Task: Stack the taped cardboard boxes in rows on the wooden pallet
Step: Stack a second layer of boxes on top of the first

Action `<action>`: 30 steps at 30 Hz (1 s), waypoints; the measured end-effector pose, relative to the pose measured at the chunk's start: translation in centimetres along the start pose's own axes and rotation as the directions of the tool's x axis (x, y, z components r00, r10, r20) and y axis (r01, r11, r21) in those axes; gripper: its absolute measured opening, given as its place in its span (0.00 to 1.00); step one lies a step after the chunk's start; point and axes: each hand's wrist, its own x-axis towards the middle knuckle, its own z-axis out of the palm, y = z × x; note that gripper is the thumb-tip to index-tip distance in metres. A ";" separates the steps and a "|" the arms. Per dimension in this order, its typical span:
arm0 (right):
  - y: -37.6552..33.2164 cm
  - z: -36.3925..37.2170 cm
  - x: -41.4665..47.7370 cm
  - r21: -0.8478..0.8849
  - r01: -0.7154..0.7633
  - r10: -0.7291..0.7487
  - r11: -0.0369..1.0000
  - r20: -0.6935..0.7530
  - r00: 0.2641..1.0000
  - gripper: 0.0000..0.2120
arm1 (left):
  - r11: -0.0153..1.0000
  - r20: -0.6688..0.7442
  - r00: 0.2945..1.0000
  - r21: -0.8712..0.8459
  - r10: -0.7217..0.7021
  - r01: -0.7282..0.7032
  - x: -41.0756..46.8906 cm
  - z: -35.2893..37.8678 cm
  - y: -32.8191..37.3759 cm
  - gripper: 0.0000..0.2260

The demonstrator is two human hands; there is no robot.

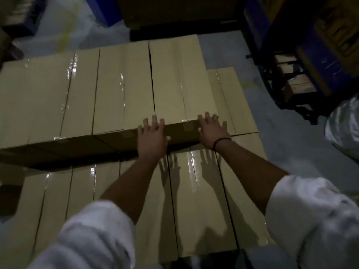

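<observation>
boxes [124,90] beside dim pale floor [281,133]

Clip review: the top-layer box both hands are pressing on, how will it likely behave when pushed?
The top-layer box probably slides rather than tips: it is long, low and lies flat on the lower boxes. It looks stiff; its edges are straight under the left hand and right hand. The glossy tape below may let it skid easily.

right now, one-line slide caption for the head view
Left hand and right hand press flat against the rightmost upper box
</observation>
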 end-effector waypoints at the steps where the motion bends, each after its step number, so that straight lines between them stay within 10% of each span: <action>1: -0.2 0.1 -2.0 0.023 0.006 -0.006 1.000 -0.024 1.000 0.29 | 0.997 -0.038 0.999 -0.073 0.000 -0.003 -2.2 0.0 1.4 0.33; 8: 1.0 -1.4 -15.4 0.004 0.044 -0.043 0.999 -0.076 0.996 0.30 | 0.911 0.113 0.981 -0.367 -0.161 0.191 -14.1 -1.9 9.9 0.32; 30: 9.9 -2.7 -43.9 0.270 -0.350 0.432 0.897 -0.363 0.826 0.28 | 0.724 -0.121 0.968 -0.645 0.222 -0.246 -32.2 -8.4 20.7 0.21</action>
